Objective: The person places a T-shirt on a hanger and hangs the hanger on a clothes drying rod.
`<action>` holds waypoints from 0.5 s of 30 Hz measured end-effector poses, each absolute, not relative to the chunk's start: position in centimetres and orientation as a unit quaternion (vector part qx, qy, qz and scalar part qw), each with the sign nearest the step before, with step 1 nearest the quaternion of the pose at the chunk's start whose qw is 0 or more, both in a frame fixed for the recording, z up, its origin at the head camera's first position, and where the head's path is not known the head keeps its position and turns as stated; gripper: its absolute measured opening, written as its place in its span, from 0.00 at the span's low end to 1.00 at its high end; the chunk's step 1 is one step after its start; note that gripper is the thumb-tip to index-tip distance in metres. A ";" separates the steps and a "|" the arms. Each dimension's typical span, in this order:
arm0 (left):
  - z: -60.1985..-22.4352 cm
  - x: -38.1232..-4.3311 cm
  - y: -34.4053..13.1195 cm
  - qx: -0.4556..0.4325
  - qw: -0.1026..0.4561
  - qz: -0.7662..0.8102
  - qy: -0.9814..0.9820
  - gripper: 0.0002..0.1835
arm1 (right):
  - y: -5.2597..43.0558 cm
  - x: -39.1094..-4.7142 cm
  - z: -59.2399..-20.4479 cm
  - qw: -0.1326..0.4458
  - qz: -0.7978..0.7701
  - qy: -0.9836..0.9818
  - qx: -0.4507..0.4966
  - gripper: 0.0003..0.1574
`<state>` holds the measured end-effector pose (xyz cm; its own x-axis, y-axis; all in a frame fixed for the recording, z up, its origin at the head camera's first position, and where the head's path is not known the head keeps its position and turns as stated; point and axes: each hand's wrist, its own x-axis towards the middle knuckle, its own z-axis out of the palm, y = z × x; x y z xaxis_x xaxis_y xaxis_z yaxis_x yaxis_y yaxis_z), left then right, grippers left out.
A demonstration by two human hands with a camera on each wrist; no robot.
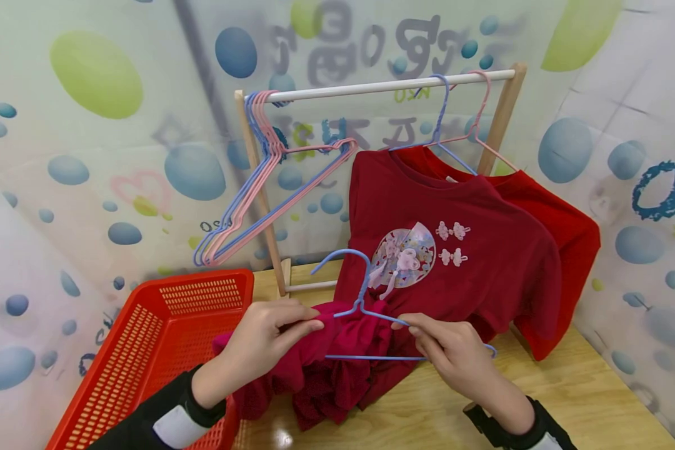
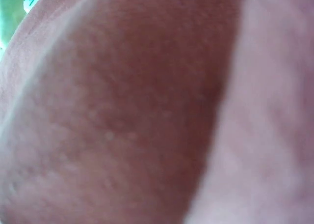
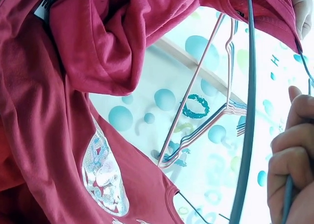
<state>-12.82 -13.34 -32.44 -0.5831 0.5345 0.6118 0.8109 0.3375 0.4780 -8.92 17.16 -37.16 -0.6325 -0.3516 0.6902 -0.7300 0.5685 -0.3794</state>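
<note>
My left hand point(image 1: 275, 331) pinches the edge of a bunched magenta shirt point(image 1: 315, 347) in the head view. A blue clothes hanger point(image 1: 365, 284) stands hook up between my hands, its left end inside the shirt. With thumb and fingers my right hand point(image 1: 455, 353) grips the hanger's right shoulder, which is bare of cloth. In the right wrist view the hanger's bottom bar point(image 3: 247, 121) runs down in front of my curled right fingers point(image 3: 289, 140), and the shirt point(image 3: 110, 47) hangs at upper left. Blurred reddish cloth point(image 2: 122, 111) fills the left wrist view.
A rack with a white rail point(image 1: 365, 89) stands behind. Pink and blue hangers point(image 1: 270, 162) hang at its left, a dark red T-shirt point(image 1: 455, 200) and a brighter red garment point(image 1: 568, 219) at its right. A red plastic basket point(image 1: 140, 319) sits left on the wooden table point(image 1: 585, 400).
</note>
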 end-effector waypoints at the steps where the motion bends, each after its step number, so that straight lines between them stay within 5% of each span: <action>1: -32.4 -12.8 -13.3 -0.422 0.177 -0.392 -0.798 0.06 | 17.1 -8.9 -37.2 0.284 0.334 -0.839 0.322 0.24; 15: -32.3 -12.8 -12.8 -0.416 0.185 -0.402 -0.794 0.06 | 16.2 -8.7 -36.9 0.303 0.318 -0.847 0.301 0.21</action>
<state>-12.79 -12.76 -32.31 -0.5848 0.5120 0.6292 0.8101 0.3298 0.4847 -8.74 16.21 -36.94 -0.6356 -0.3164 0.7043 -0.7018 0.6170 -0.3562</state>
